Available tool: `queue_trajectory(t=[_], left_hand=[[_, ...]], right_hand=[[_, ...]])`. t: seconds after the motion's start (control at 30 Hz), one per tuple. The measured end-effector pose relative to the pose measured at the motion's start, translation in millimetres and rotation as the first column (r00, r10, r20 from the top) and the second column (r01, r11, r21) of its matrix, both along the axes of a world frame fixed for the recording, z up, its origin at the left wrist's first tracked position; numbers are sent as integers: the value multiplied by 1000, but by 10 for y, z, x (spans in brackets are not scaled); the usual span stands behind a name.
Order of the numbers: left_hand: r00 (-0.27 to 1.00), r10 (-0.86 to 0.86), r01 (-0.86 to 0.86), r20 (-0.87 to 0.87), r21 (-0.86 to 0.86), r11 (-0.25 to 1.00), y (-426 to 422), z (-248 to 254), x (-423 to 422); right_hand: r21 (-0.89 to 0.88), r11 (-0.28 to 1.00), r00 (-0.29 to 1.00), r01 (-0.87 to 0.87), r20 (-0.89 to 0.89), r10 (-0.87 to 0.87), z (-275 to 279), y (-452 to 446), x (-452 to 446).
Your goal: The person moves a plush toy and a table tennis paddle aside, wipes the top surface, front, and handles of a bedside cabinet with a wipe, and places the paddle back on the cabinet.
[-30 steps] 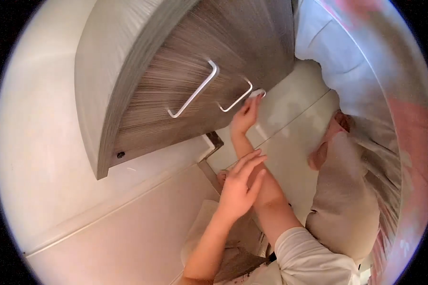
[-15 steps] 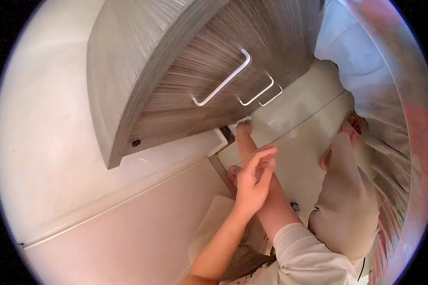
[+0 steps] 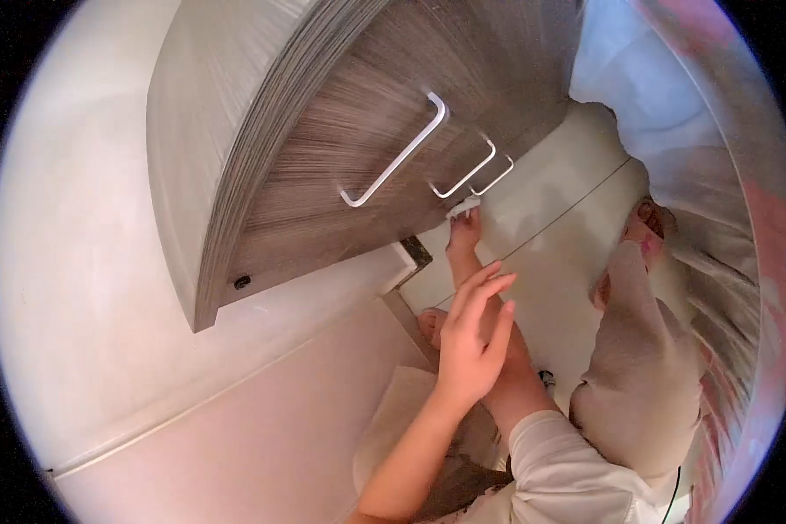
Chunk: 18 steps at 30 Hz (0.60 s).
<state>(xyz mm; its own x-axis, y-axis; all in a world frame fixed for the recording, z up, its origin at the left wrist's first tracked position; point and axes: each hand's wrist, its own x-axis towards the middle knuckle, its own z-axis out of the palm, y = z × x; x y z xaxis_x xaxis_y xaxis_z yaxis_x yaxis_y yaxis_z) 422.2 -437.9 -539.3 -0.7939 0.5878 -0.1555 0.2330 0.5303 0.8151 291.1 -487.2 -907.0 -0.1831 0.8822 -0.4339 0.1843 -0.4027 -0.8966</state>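
Observation:
My right arm, in a white sleeve, stretches down toward the floor. At its end my right hand (image 3: 465, 232) presses on a small white cloth (image 3: 465, 207) on the floor tiles, beside the base of the wood-grain drawer cabinet (image 3: 310, 166). The fingers look closed over the cloth, though they are small in view. My left hand (image 3: 473, 345) is in front of my right forearm, with its fingers stretched out and slightly apart and nothing in it. Whether it touches the forearm I cannot tell.
Several silver handles, the nearest (image 3: 395, 157) largest, stick out from the cabinet. A pale panel (image 3: 262, 410) lies at lower left. My feet, one of them (image 3: 430, 325) by the panel's end, stand on the tiles (image 3: 555, 205). Bluish fabric (image 3: 655, 96) hangs at right.
My right hand and the white cloth have moved slightly up and right in view along the cabinet base. The left hand's fingers have spread and straightened. The view has shifted a little.

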Motion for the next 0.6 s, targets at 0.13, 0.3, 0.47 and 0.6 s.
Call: queue_trajectory(t=[0.13,0.3,0.47,0.6], left_hand=[[1000,-2,4,27,-83,997,-4,64,31],[995,-64,74,82,-121,990,62,164,6],[978,-2,13,210,-53,999,59,3,-19],[984,-38,43,171,-30,999,101,137,-41]], right_hand=[[-842,539,742,18,-351,-572,200,653,99],[-590,776,626,222,-524,-577,377,1665,171],[-222,968,965,115,-206,-162,435,1619,205],[-194,979,983,69,-155,-100,63,1126,54]])
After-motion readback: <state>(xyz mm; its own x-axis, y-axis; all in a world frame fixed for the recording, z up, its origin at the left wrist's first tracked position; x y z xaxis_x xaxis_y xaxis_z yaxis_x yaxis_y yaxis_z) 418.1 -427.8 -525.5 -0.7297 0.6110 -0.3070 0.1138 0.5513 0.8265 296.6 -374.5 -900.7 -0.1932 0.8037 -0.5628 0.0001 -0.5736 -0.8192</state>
